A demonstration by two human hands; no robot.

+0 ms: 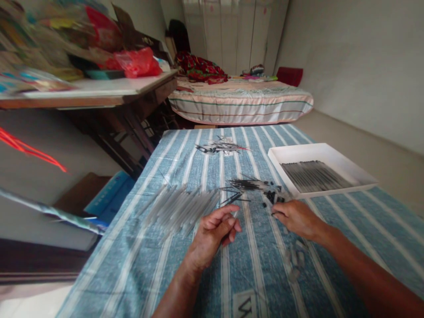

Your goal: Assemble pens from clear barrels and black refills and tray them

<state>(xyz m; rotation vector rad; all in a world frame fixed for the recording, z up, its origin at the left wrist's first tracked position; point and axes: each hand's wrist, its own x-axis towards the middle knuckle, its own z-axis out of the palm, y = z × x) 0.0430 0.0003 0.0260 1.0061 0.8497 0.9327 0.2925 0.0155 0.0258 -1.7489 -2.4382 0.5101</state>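
Observation:
My left hand (215, 232) is closed over the middle of the cloth, with a small clear piece (236, 213) showing at its thumb and fingertips. My right hand (300, 218) has its fingertips pinched together beside a heap of small black pieces (273, 197); a bit of black shows at the tips. To the left of my left hand lie many translucent plastic tubes (185, 207), side by side. Thin black rods (251, 183) are bunched beyond my hands. Short clear caps (296, 258) lie nearer me, below my right wrist.
A white open box (364, 183) with a row of dark, thin sticks (314, 174) stands at the right. Another pile of thin black and clear pieces (221, 146) lies farther back on the striped cloth (139, 274). A cluttered side table (132, 90) is at left, a bed (241, 104) behind.

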